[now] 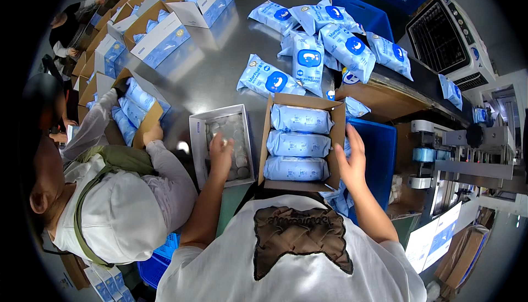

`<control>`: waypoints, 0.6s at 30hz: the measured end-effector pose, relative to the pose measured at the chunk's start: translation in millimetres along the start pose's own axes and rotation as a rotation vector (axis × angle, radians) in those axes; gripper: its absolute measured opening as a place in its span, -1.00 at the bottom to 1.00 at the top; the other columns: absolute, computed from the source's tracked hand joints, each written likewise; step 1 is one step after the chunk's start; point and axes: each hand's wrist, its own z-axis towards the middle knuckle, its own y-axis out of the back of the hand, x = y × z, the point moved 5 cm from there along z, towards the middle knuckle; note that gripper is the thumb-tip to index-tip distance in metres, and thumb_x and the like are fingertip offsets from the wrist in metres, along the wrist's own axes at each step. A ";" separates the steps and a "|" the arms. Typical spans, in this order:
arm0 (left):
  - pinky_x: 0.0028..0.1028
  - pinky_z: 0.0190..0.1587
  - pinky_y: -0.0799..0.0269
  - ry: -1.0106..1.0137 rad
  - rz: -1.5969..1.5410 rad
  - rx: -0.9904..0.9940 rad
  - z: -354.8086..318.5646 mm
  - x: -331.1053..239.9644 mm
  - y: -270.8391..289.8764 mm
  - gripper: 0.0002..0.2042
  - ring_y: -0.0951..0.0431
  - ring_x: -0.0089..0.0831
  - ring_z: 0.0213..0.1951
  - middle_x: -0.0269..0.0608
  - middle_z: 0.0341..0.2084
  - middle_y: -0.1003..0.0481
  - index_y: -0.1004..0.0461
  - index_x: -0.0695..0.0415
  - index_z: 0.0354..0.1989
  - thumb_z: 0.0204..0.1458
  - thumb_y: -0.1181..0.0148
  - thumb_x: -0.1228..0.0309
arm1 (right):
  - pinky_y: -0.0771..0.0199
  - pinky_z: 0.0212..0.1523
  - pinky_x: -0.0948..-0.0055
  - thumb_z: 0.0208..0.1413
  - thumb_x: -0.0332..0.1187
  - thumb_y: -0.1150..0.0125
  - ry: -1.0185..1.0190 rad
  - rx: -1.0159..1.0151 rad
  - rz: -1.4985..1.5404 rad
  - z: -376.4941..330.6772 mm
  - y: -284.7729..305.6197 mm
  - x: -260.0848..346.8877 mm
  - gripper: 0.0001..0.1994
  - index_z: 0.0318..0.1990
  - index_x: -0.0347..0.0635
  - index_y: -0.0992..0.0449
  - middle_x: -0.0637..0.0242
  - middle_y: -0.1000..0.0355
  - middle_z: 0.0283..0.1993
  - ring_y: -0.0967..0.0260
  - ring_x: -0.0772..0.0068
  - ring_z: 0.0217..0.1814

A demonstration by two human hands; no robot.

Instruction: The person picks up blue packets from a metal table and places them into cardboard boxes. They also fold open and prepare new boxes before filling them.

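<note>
In front of me stands an open brown carton (308, 100) with three pale blue soft packs (298, 143) lying in a stack of rows inside. My right hand (353, 158) is beside the carton's right wall, fingers stretched and thumb apart, holding nothing. To the left of the carton is a shallow white box (196, 142) with many round whitish discs (237, 137) in it. Over that box hovers my left hand (221, 156), its fingers drawn together in a pinch. Whatever the fingertips hold, if anything, is too small to make out.
Blue-and-white packs (308, 57) lie heaped on the metal table (242, 43) beyond the carton. A blue crate (379, 148) stands at right, near a conveyor (396, 79). Close on my left, a co-worker (121, 208) handles another filled carton (148, 120). More open cartons (162, 46) line the far left.
</note>
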 end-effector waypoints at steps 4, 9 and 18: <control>-0.07 0.25 0.07 -0.173 0.367 0.099 -24.3 16.8 -28.4 -0.27 0.06 0.16 0.24 0.24 0.26 0.13 -0.07 0.27 0.24 -0.04 -0.22 0.15 | -0.06 0.26 0.25 0.02 -0.43 -0.17 -0.836 0.128 0.928 -92.2 -26.3 -35.7 -0.36 0.29 -0.18 -0.09 0.06 -0.13 0.25 -0.07 0.12 0.29; -0.12 0.20 -0.03 -0.302 0.349 0.311 -50.1 9.2 -57.0 -0.28 -0.08 0.19 0.14 0.22 0.18 -0.03 -0.04 0.34 0.21 -0.14 -0.22 0.39 | -0.40 -0.11 0.50 -0.05 -0.60 0.03 -0.967 0.184 0.995 -93.9 -45.9 -55.0 -0.36 0.28 -0.06 -0.14 0.30 -0.37 0.01 -0.36 0.38 -0.02; -0.08 0.10 -0.07 -0.469 0.204 0.251 -69.0 44.8 -50.1 -0.33 -0.15 0.13 0.08 0.24 0.06 -0.15 -0.04 0.37 0.19 -0.27 0.05 0.67 | -0.37 -0.09 0.09 -0.15 -0.43 -0.04 -0.752 0.358 1.016 66.0 -76.9 -120.9 -0.22 0.31 0.28 0.05 0.31 -0.18 0.12 -0.23 0.20 0.06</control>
